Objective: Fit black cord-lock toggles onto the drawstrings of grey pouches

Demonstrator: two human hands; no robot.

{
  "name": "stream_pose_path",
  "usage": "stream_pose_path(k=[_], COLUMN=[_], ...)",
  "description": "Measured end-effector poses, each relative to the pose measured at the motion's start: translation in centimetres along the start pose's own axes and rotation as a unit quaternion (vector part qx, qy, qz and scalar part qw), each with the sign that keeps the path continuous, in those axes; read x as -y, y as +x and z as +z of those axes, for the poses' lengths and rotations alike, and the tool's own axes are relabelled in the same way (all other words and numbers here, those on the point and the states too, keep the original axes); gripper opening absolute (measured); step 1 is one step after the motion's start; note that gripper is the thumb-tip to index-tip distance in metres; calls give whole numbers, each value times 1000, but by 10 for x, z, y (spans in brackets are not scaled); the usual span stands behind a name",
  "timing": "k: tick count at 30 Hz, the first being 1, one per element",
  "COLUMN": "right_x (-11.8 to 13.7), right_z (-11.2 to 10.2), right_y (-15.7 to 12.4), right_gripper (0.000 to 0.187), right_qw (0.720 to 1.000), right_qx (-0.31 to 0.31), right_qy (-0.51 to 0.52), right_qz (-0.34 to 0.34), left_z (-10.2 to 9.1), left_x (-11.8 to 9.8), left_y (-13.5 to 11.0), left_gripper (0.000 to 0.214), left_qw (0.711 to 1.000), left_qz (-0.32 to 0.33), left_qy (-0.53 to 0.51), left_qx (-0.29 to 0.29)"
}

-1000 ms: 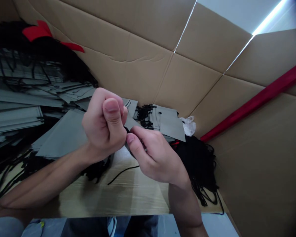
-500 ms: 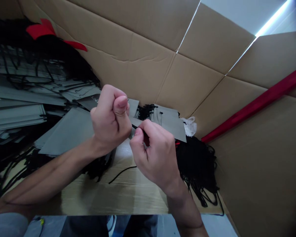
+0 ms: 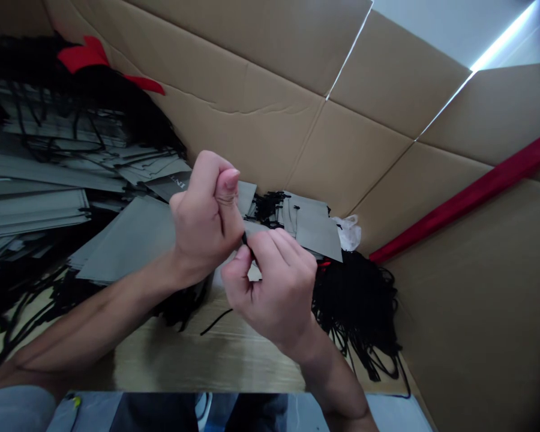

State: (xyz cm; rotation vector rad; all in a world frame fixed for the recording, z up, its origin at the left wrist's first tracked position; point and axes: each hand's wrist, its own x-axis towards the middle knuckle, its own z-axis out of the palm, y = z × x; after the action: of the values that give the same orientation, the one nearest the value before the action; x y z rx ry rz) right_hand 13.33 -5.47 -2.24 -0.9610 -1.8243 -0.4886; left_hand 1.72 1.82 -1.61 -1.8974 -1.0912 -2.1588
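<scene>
In the middle of the view my left hand (image 3: pixel 207 219) is closed in a fist, its thumb folded over the fingers. A short stretch of black cord (image 3: pixel 245 239) shows between it and my right hand (image 3: pixel 274 288), which pinches the cord between thumb and forefinger. What lies inside the left fist is hidden. Below the hands, a loose black cord end (image 3: pixel 216 322) rests on the tabletop (image 3: pixel 198 360); whether it belongs to the held cord I cannot tell. Flat grey bag-like sheets (image 3: pixel 130 240) lie behind and left of my left wrist.
Stacks of grey sheets with black cords (image 3: pixel 36 207) fill the left side, a red strip (image 3: pixel 85 55) above them. Further grey sheets (image 3: pixel 317 225), a crumpled clear plastic bag (image 3: pixel 350 233) and a black cord bundle (image 3: pixel 357 300) lie right. Cardboard walls (image 3: pixel 252 90) enclose the table.
My right hand has shifted slightly left and down, its pinch closer to the left fist. The left fist stays closed. The whole view has shifted a little.
</scene>
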Motion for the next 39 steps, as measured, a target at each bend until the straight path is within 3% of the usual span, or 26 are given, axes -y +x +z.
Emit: stream_pose_path(k=[4,9,14,20,23,27,33,39], right_x=[-8,-29,-40,-39,-39,-36,-28,-21], right_z=[-6,-30,-42,-33,-31,-29,-16,-6], right_y=[4,11,14,15,16,15,11,7], right_gripper=[28,20,23,23,29,29,31,31], right_qw=[998,980,974,965,969,984,996,997], right_qx=[62,188,214,262,243,171,62,15], right_qy=[14,42,66,18,10,29,9,1], right_qz=[26,57,39,-13,-34,-36,-64,-80], left_z=[0,2,0,-3,-5,-7,-4,-3], left_x=[5,16,15,9,8,6,0,-5], left_y=[9,18,21,22,22,19,10,4], left_gripper=[33,39,45,44,43,43,38,33], left_qw=[997,993,981,979,979,981,994,998], left_qz=[-57,-36,-34,-33,-36,-33,-10,-18], left_qy=[-17,-38,-71,-86,-87,-91,-51,-28], left_qx=[42,108,177,183,180,169,94,59])
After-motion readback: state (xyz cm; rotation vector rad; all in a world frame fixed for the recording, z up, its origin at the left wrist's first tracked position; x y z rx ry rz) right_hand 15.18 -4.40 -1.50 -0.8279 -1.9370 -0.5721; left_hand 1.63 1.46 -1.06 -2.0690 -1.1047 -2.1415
